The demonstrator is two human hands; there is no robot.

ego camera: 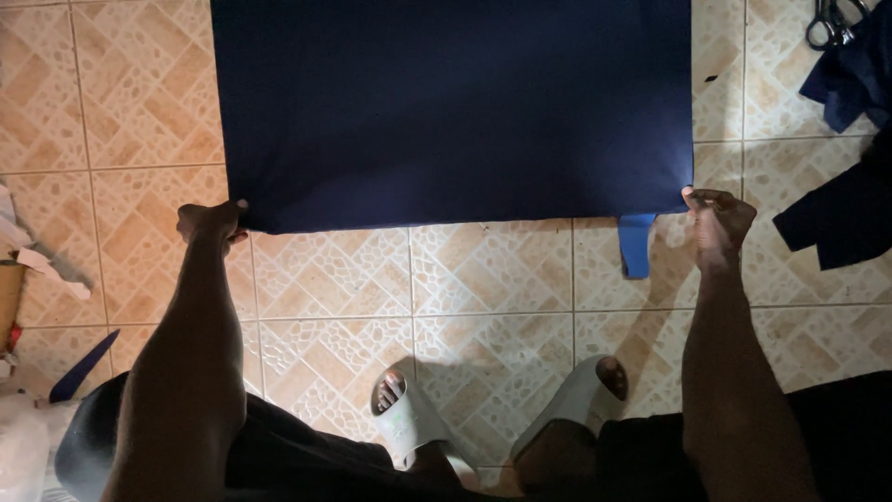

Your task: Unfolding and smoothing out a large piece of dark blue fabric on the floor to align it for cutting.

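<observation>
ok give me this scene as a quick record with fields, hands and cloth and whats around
left hand: pinching the near left corner of the navy cloth
right hand: pinching the near right corner
cloth: spread flat on the tiled floor
blue strip: on the floor at the cloth's near right corner
scissors: top right, beside dark fabric pieces
feet: in pale slippers, near the bottom edge
</observation>
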